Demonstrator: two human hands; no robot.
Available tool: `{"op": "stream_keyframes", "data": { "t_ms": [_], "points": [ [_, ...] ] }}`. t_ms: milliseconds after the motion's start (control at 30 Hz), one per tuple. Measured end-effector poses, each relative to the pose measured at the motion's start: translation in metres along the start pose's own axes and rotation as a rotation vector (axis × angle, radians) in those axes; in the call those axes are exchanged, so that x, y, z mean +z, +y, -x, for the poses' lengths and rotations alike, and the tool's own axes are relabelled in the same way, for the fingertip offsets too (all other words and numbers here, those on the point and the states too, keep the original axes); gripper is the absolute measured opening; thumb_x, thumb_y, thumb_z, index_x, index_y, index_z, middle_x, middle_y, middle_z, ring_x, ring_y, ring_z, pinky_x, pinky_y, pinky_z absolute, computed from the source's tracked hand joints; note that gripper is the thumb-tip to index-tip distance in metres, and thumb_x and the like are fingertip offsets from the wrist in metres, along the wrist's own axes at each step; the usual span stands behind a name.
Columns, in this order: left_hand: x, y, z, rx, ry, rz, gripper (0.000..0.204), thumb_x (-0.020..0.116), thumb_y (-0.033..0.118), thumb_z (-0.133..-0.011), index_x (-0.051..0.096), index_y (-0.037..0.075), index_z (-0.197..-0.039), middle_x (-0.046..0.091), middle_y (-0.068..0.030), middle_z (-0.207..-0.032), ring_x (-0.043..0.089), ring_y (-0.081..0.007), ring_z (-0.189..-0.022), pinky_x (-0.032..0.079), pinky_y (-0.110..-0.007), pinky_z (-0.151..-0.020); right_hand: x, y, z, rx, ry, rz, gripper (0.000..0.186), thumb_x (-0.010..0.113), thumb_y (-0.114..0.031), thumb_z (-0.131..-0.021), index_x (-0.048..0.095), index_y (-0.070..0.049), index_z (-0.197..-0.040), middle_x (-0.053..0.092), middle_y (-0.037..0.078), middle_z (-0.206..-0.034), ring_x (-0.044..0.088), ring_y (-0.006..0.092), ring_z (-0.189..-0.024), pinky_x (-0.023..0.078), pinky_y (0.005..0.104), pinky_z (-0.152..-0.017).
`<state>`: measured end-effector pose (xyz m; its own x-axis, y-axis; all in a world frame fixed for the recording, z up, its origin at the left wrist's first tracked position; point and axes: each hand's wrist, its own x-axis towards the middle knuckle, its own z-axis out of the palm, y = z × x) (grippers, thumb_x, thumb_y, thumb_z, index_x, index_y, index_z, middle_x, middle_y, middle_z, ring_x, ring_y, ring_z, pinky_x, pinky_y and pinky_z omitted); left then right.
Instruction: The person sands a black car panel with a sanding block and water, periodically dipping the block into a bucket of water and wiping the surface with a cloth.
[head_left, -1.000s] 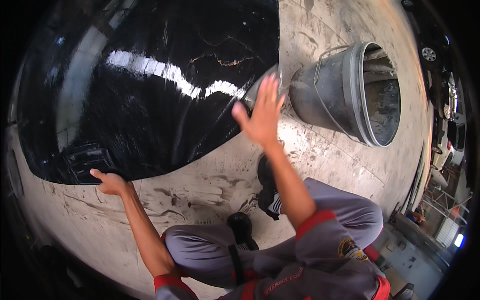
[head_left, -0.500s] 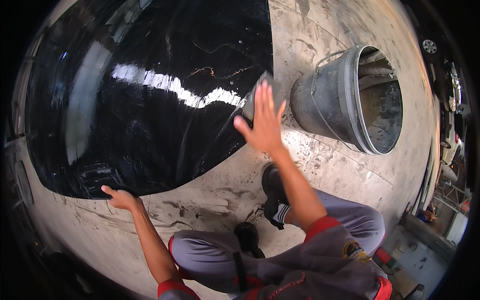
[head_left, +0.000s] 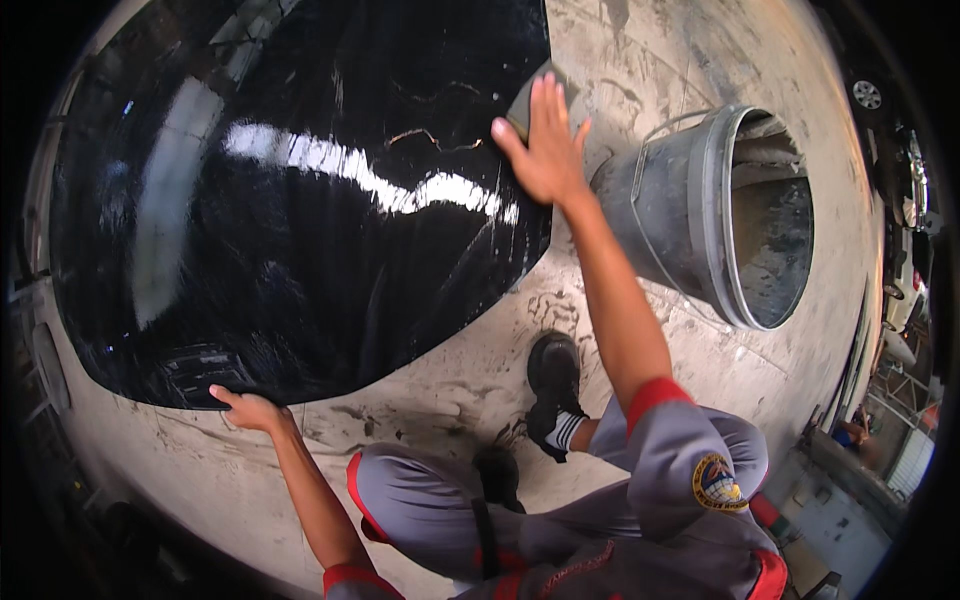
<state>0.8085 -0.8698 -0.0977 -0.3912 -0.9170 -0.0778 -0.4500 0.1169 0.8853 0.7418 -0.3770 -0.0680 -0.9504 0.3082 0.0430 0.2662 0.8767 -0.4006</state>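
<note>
A large glossy black car hood (head_left: 300, 260) lies before me, wet and streaked, with a thin, pale curved line near its right side. My right hand (head_left: 552, 155) lies flat with its fingers stretched and thumb spread. Under those fingers is a greyish sheet (head_left: 522, 108), which looks like sandpaper, pressed on the hood by its right edge. My left hand (head_left: 250, 410) is closed round the hood's near-left edge. Its thumb rests on top, and the other fingers are mostly hidden.
To the right, a grey bucket (head_left: 680, 205) leans over with its mouth toward the right and its wire handle hanging loose. The pale floor (head_left: 450, 400) has dark smudges. My black shoe (head_left: 555, 385) stands near the hood's edge. Parked vehicles show at the far right.
My right hand has slid away from me and slightly right along the hood's edge, with the greyish sheet under it. My left hand keeps its hold on the near edge.
</note>
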Motion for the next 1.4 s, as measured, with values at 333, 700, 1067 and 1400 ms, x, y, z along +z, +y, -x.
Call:
{"op": "stream_keyframes", "data": {
  "t_ms": [333, 700, 1067, 1400],
  "points": [
    [-0.003, 0.010, -0.006, 0.003, -0.031, 0.058, 0.076, 0.051, 0.051, -0.101, 0.056, -0.024, -0.101, 0.063, -0.0266, -0.105, 0.063, -0.0295, -0.085, 0.058, -0.040, -0.080, 0.018, -0.017, 0.109, 0.003, -0.054, -0.018, 0.110, 0.048, -0.074, -0.087, 0.014, 0.004, -0.156, 0.010, 0.022, -0.165, 0.008, 0.0344, -0.154, -0.006, 0.0736, -0.111],
    [-0.007, 0.009, -0.015, 0.041, 0.016, 0.011, 0.078, 0.049, 0.052, -0.102, 0.056, -0.026, -0.103, 0.064, -0.0282, -0.107, 0.063, -0.0318, -0.086, 0.058, -0.041, -0.083, 0.033, -0.043, 0.136, 0.174, 0.020, -0.181, 0.097, 0.048, -0.060, -0.095, 0.008, 0.002, -0.157, 0.004, 0.023, -0.165, 0.004, 0.0370, -0.154, -0.006, 0.0706, -0.112],
    [-0.007, 0.009, -0.008, 0.044, 0.009, 0.013, 0.080, 0.051, 0.051, -0.100, 0.053, -0.028, -0.107, 0.061, -0.0321, -0.113, 0.064, -0.0337, -0.090, 0.057, -0.041, -0.085, 0.044, -0.064, 0.149, 0.239, 0.077, -0.104, 0.099, 0.051, -0.060, -0.093, 0.014, 0.007, -0.155, 0.008, 0.023, -0.165, 0.007, 0.0346, -0.154, -0.006, 0.0705, -0.113],
    [-0.008, 0.017, -0.003, 0.035, -0.013, 0.030, 0.080, 0.051, 0.052, -0.100, 0.053, -0.028, -0.108, 0.062, -0.0311, -0.111, 0.064, -0.0347, -0.091, 0.056, -0.043, -0.086, 0.083, -0.168, 0.251, 0.038, -0.182, -0.132, 0.093, 0.037, -0.065, -0.096, 0.018, 0.004, -0.156, 0.010, 0.025, -0.164, 0.009, 0.0381, -0.153, -0.004, 0.0726, -0.112]
  ]
}}
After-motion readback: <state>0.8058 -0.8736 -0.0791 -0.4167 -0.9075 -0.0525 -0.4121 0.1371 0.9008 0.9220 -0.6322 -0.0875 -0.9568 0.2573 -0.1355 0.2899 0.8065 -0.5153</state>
